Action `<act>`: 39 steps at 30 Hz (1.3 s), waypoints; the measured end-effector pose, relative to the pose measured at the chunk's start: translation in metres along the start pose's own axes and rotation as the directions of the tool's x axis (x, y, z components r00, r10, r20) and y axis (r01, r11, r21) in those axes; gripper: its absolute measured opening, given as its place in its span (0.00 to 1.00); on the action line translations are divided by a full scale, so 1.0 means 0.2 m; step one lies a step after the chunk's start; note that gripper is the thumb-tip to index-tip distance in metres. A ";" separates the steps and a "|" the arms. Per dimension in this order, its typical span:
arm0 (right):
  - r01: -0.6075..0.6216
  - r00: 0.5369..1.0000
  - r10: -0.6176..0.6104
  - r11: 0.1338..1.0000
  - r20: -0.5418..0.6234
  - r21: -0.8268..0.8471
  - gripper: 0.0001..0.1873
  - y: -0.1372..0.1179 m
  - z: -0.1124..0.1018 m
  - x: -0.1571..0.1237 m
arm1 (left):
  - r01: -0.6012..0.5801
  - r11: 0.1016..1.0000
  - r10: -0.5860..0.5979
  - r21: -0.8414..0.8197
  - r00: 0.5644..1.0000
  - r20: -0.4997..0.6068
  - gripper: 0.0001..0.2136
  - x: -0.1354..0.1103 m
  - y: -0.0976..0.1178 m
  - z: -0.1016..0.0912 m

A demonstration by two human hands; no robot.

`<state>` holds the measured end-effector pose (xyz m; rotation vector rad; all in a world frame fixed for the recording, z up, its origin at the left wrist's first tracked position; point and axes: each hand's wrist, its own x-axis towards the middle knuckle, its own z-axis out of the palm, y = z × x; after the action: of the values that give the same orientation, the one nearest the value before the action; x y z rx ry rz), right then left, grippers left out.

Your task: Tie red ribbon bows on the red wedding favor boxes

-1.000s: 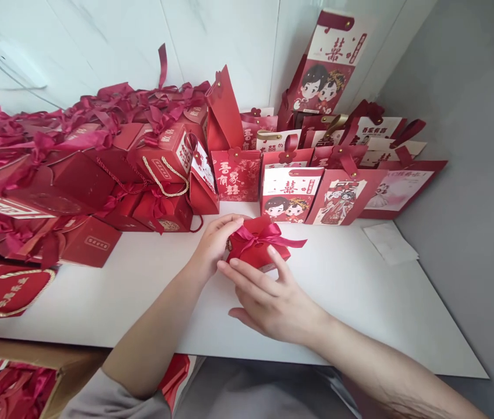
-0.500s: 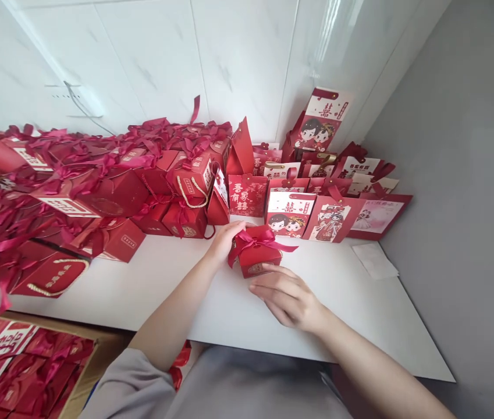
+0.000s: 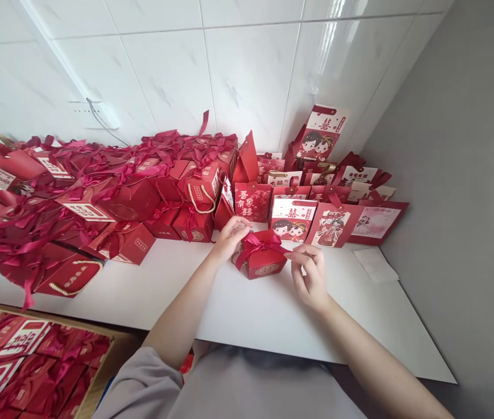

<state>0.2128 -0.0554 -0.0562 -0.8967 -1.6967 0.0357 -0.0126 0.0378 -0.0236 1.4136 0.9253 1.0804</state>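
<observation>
A small red gift box (image 3: 268, 266) with a gold round print rests on the white table, tied on top with a dark pink ribbon (image 3: 256, 244) in a bow. At the box's back left, my left hand (image 3: 229, 240) is closed, its thumb and fingers pinching at the left side of the bow; the fingertips partly hide what they grip. My right hand (image 3: 311, 274) pinches the ribbon's right tail between thumb and forefinger, just beside the box.
A large heap of ribboned red boxes (image 3: 120, 198) covers the table's left side. Several printed red gift bags (image 3: 292, 218) stand behind my hands. A white paper (image 3: 375, 265) lies near the grey partition (image 3: 456, 174). Below left is a carton (image 3: 98, 372) full of boxes.
My right hand has moved up and right from the box's front to the ribbon's right tail. The box's front print shows more now. The view has tilted up slightly.
</observation>
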 end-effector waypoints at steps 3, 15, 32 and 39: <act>-0.043 0.999 0.043 0.999 -0.005 -0.005 0.20 0.03 0.01 0.00 | -0.015 0.999 0.015 0.042 1.000 0.010 0.16 0.01 -0.02 0.00; -0.391 0.919 0.375 0.908 0.122 0.150 0.11 0.05 -0.02 0.09 | -0.117 0.967 0.123 0.225 0.992 -0.015 0.13 0.01 0.03 -0.07; -0.715 0.613 0.441 0.663 0.656 0.222 0.19 0.14 0.00 0.32 | -0.135 0.914 0.107 0.382 0.990 0.093 0.02 -0.08 0.04 0.14; -0.706 0.662 0.429 0.631 0.615 0.320 0.23 0.17 0.06 0.27 | -0.160 0.925 0.073 0.344 0.965 0.253 0.02 -0.07 0.05 0.13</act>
<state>0.2179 0.0039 -0.0310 -1.0162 -1.6100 1.2483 0.0079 0.0160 -0.0149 1.8802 0.9042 0.8279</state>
